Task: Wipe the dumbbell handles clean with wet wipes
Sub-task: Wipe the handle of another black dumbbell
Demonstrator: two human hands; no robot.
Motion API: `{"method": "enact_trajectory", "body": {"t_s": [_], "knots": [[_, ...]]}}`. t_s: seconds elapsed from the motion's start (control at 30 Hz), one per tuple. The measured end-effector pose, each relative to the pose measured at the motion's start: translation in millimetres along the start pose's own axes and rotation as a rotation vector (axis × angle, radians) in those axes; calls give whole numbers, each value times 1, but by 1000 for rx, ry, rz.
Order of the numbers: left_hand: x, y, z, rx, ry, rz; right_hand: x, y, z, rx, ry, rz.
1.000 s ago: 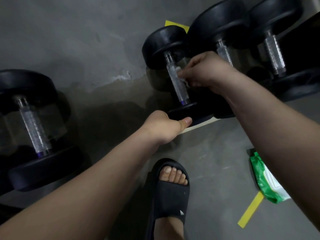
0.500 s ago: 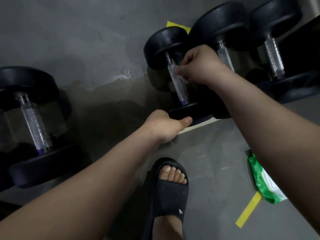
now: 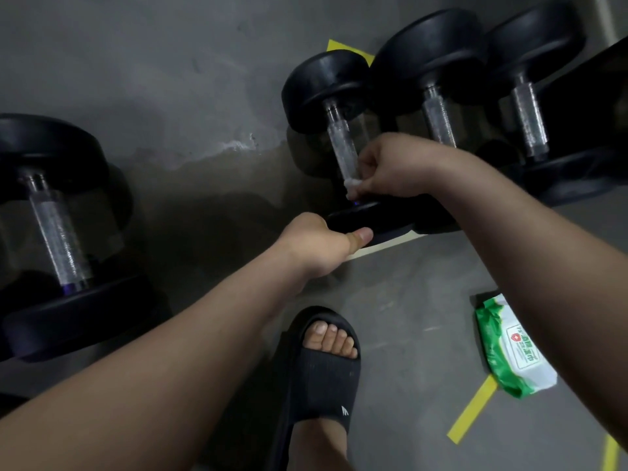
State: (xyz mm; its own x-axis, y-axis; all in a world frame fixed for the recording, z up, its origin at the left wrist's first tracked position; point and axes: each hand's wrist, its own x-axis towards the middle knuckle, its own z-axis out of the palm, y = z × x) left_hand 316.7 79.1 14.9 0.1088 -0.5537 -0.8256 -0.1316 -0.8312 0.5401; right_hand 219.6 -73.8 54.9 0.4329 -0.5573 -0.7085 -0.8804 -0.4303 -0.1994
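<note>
A black dumbbell (image 3: 326,86) with a knurled steel handle (image 3: 341,144) lies on the grey floor at centre top. My right hand (image 3: 390,168) holds a white wet wipe (image 3: 353,185) wrapped against the near end of that handle, just above the near weight head. My left hand (image 3: 316,246) grips the rim of that near head (image 3: 384,219), thumb on top. The green and white wet wipe pack (image 3: 509,351) lies on the floor at the right, partly hidden by my right forearm.
Two more black dumbbells (image 3: 438,96) (image 3: 530,107) lie side by side right of the one being wiped. Another dumbbell (image 3: 57,232) lies at the left. My foot in a black slide sandal (image 3: 323,365) stands below. Yellow tape strips (image 3: 472,413) mark the floor.
My right hand slid the wipe up toward the far head, then down the handle to its near end. My left hand stayed on the near head.
</note>
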Motion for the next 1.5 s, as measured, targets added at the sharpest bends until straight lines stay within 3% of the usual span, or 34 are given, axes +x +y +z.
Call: {"method": "enact_trajectory", "body": {"t_s": [0.17,0.33,0.5,0.67,0.77,0.87,1.07,1.27,1.5], "knots": [[-3,3,-2,35,-2,9,7,11,-11,-121,-145,69],[-2,3,-1,25,-8,9,15,15,0,-81,-125,72],[-4,3,-1,23,-1,6,-1,14,-9,206,-78,58],[-8,8,-20,189,-56,3,-1,-5,8,151,-9,13],[-6,11,-36,221,106,116,-3,3,13,211,67,6],[2,14,-36,28,279,268,-7,7,17,262,139,12],[29,23,-13,7,223,323,-16,17,10,255,127,-22],[44,30,-3,71,292,265,-34,31,1,309,86,-61],[48,25,-15,73,140,235,-31,36,-1,260,37,-88]]}}
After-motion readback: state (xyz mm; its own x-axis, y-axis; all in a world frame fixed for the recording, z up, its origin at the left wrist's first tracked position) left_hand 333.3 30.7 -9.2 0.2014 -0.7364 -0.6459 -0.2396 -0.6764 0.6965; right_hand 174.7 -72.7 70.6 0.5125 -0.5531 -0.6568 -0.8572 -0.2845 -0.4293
